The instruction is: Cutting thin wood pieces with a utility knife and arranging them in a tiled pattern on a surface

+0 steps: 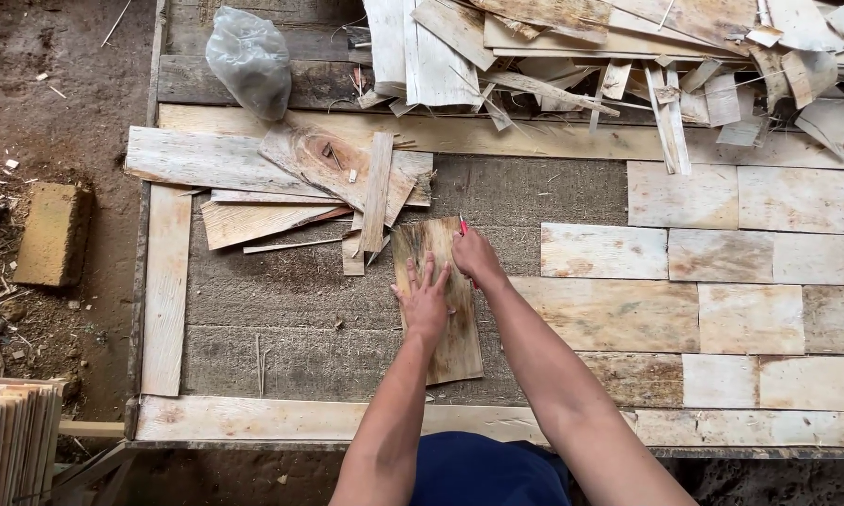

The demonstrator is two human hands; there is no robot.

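At the far left a yellowish brick lies on the dirt, with a stack of thin wood sheets below it. Farther right, a grey plastic bag sits above loose veneer strips piled on the work frame. The left hand lies flat, fingers spread, pressing down a wood veneer piece in the frame's middle. The right hand is closed around a small red-tipped tool at that piece's upper right edge. Laid veneer panels fill the right side, with scrap offcuts heaped above.
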